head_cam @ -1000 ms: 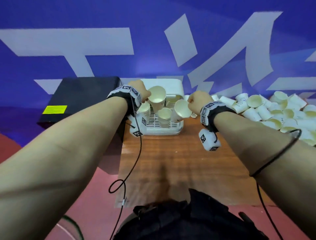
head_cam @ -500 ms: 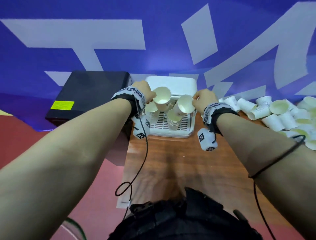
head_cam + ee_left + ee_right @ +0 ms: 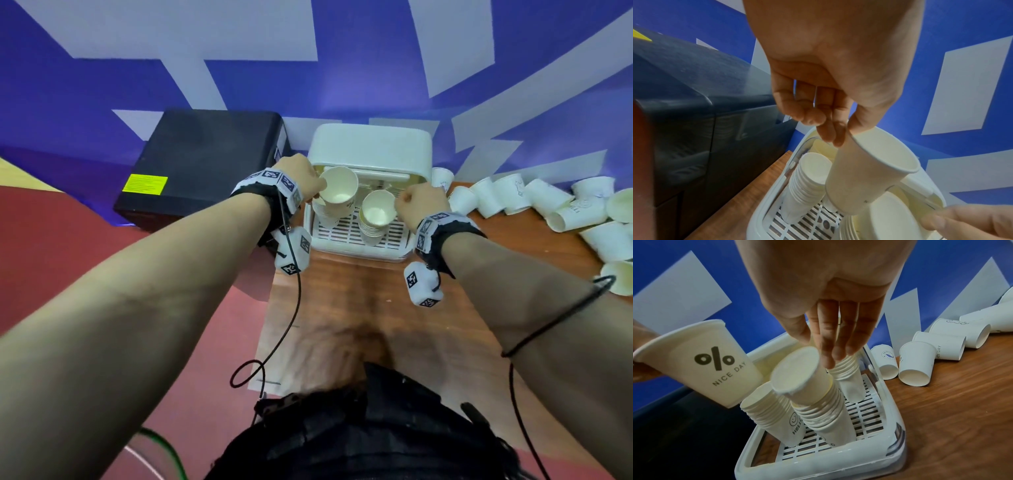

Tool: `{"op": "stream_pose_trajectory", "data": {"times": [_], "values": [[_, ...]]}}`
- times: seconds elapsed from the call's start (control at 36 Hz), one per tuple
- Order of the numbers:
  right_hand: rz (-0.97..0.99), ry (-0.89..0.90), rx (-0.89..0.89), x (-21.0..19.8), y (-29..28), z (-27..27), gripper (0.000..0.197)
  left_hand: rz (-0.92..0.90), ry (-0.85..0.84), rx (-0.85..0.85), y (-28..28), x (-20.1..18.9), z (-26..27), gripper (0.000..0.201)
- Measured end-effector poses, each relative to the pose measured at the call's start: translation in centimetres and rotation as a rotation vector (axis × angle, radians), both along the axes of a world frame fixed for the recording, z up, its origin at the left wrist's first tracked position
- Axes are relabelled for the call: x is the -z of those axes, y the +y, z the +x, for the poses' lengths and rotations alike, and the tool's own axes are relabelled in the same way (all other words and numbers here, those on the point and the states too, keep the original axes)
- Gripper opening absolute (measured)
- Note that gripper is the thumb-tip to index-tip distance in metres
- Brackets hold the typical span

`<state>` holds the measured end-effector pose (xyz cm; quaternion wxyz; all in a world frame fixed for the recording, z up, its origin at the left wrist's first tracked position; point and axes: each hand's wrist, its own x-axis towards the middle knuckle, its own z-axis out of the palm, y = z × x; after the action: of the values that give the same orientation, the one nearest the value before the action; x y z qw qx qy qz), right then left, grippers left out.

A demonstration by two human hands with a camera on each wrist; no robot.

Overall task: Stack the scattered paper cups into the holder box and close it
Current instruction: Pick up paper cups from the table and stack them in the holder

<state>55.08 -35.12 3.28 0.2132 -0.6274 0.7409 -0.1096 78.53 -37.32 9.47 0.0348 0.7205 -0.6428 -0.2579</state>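
Fingers first: on the left hand (image 3: 830,68) the thumb and fingers (image 3: 830,129) pinch the rim of a single paper cup (image 3: 865,175) printed "NICE DAY", holding it tilted above the holder box (image 3: 818,462); on the right hand (image 3: 824,288) the fingers (image 3: 830,344) hang straight and close together, their tips at the rim of the top cup (image 3: 797,374) on the middle stack — whether they touch it, I cannot tell.

By size, the wooden table (image 3: 359,308) carries everything, with a black case (image 3: 205,161) just beside its left edge against the blue and white wall. The white holder box sits at the table's far edge, its lid (image 3: 370,147) raised at the back. Inside, on the slotted floor, stand three stacks of nested cups (image 3: 774,418), leaning. To the right of the box, loose cups (image 3: 548,205) lie scattered on their sides — some touching, some apart.
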Motion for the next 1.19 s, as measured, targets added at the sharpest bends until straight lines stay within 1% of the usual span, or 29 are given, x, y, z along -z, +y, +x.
{"op": "stream_pose_trajectory", "data": {"times": [0.08,0.17,0.28,0.39,0.5,0.58,0.72,0.78,0.86,0.97,1.06,1.11,1.17,1.19], "values": [[0.013,-0.030,-0.003,0.0,0.3,-0.5,0.031,-0.007,0.030,-0.002,0.2,0.3,-0.3,0.026],[0.020,-0.052,0.001,-0.2,0.3,-1.1,0.029,-0.015,0.094,0.027,0.4,0.4,-0.9,0.030],[0.025,-0.052,0.010,-0.4,0.7,-1.9,0.027,-0.029,0.122,0.080,0.5,0.7,-2.2,0.024],[0.037,-0.067,0.044,0.0,1.4,-2.8,0.026,-0.046,0.081,0.141,0.2,1.2,-3.4,0.020],[0.055,-0.060,0.090,0.5,2.2,-4.5,0.024,-0.071,-0.010,0.186,-0.2,2.1,-4.8,0.028],[0.074,-0.078,0.124,0.9,2.7,-5.6,0.025,-0.063,-0.080,0.216,-0.3,2.6,-5.6,0.034],[0.087,-0.122,0.188,1.9,3.1,-7.2,0.025,-0.002,-0.074,0.200,-0.4,3.5,-6.3,0.035],[0.100,-0.139,0.202,2.1,3.3,-7.7,0.025,0.028,-0.069,0.197,-0.4,4.0,-6.3,0.039],[0.126,-0.167,0.225,2.4,3.4,-8.6,0.023,0.016,-0.081,0.190,-0.1,4.3,-6.4,0.042],[0.130,-0.179,0.259,2.5,3.3,-9.1,0.024,0.025,-0.021,0.135,0.7,4.1,-6.3,0.038],[0.122,-0.193,0.270,2.7,3.3,-8.8,0.024,0.134,-0.036,0.102,0.6,5.0,-6.0,0.025],[0.125,-0.210,0.274,3.0,3.5,-8.3,0.023,0.210,-0.068,0.122,0.3,5.9,-6.0,0.021],[0.129,-0.231,0.267,3.5,3.6,-7.7,0.024,0.252,-0.099,0.143,1.0,6.2,-6.4,0.017],[0.141,-0.247,0.264,3.7,3.7,-7.4,0.025,0.261,-0.098,0.133,1.3,6.5,-6.5,0.010]]}}
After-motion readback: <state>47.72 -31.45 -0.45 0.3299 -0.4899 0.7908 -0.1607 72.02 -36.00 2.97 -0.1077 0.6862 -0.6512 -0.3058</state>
